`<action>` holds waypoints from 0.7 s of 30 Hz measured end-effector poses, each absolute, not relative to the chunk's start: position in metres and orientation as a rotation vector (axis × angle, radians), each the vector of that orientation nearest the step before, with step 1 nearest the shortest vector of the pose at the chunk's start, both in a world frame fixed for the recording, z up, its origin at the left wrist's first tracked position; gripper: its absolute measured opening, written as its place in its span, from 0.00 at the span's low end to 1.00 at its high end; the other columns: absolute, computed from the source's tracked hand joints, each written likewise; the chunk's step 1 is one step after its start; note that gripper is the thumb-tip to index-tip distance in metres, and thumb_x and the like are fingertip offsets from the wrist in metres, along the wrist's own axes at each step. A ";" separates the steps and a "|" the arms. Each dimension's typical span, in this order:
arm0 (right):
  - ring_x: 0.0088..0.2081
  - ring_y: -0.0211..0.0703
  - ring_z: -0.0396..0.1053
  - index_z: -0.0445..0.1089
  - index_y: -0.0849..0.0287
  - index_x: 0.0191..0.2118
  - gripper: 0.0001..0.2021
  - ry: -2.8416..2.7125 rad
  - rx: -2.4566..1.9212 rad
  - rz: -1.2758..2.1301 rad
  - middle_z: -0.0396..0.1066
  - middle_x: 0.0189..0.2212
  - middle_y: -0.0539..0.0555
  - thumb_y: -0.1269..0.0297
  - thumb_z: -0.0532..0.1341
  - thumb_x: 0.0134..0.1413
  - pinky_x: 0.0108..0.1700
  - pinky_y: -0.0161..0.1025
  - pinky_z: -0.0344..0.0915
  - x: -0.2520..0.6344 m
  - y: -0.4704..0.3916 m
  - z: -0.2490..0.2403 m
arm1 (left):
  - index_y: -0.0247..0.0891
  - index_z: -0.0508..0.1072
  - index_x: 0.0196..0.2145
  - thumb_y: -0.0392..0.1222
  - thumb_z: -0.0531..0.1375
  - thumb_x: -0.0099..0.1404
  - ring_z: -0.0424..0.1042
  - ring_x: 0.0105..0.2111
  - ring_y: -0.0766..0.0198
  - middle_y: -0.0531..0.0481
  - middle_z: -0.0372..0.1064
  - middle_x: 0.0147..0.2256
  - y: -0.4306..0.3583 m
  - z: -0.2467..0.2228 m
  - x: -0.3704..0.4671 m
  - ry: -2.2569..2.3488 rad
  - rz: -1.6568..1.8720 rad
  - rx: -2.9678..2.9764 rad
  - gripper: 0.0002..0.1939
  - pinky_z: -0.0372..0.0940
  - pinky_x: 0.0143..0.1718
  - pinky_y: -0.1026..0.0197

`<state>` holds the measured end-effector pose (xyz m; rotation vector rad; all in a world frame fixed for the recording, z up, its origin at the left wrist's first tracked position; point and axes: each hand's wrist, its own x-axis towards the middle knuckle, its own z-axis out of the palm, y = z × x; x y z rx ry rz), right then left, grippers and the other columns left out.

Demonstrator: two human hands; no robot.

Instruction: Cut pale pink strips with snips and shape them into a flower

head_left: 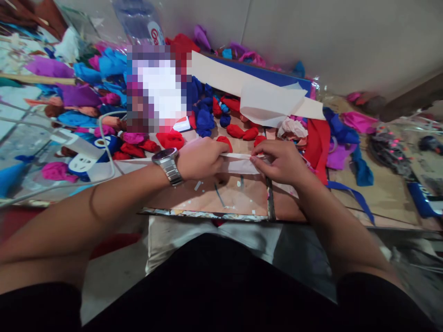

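A white strip of thin material (pixel 239 164), paper or cloth, is stretched between my two hands just above the table. My left hand (pixel 200 159), with a metal watch (pixel 168 165) on its wrist, is closed on the strip's left part. My right hand (pixel 282 161) pinches the strip's upper edge between thumb and fingers. Right behind my hands lie crumpled red pieces (pixel 238 132) and dark blue pieces (pixel 204 113). A red strip (pixel 317 147) hangs beside my right hand.
Cream strips (pixel 221 76) and a white sheet (pixel 270 102) lie at the back. A pixelated upright patch stands left of them, before a clear bottle (pixel 136 23). A power strip (pixel 86 157) with a white cable is at left. Bright crumpled pieces (pixel 51 67) cover the left side.
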<state>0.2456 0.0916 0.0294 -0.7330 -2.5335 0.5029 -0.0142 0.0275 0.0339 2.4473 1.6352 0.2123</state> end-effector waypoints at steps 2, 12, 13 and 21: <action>0.32 0.44 0.73 0.78 0.59 0.38 0.09 -2.560 -0.748 0.557 0.79 0.32 0.54 0.60 0.64 0.63 0.36 0.40 0.62 0.248 0.094 0.032 | 0.39 0.79 0.42 0.36 0.52 0.67 0.75 0.31 0.55 0.45 0.77 0.32 0.027 0.032 -0.014 1.666 0.180 2.464 0.15 0.53 0.29 0.56; 0.29 0.41 0.68 0.79 0.59 0.37 0.14 -2.658 -1.061 0.935 0.76 0.28 0.50 0.52 0.64 0.60 0.33 0.39 0.60 0.261 0.113 0.042 | 0.42 0.78 0.45 0.45 0.57 0.69 0.74 0.29 0.54 0.45 0.76 0.32 0.030 0.033 -0.019 1.745 0.048 2.534 0.12 0.49 0.28 0.56; 0.29 0.41 0.68 0.79 0.59 0.36 0.15 -2.664 -1.078 0.953 0.76 0.28 0.50 0.51 0.64 0.60 0.33 0.39 0.60 0.262 0.115 0.043 | 0.41 0.77 0.44 0.45 0.57 0.70 0.74 0.30 0.54 0.44 0.76 0.32 0.030 0.034 -0.019 1.760 0.030 2.540 0.12 0.49 0.28 0.56; 0.31 0.45 0.71 0.78 0.57 0.35 0.15 -2.661 -1.309 0.720 0.77 0.29 0.52 0.50 0.63 0.56 0.35 0.42 0.62 0.281 0.139 0.044 | 0.39 0.75 0.40 0.43 0.59 0.67 0.77 0.34 0.53 0.44 0.77 0.34 0.031 0.036 -0.022 1.771 0.046 2.523 0.07 0.52 0.30 0.57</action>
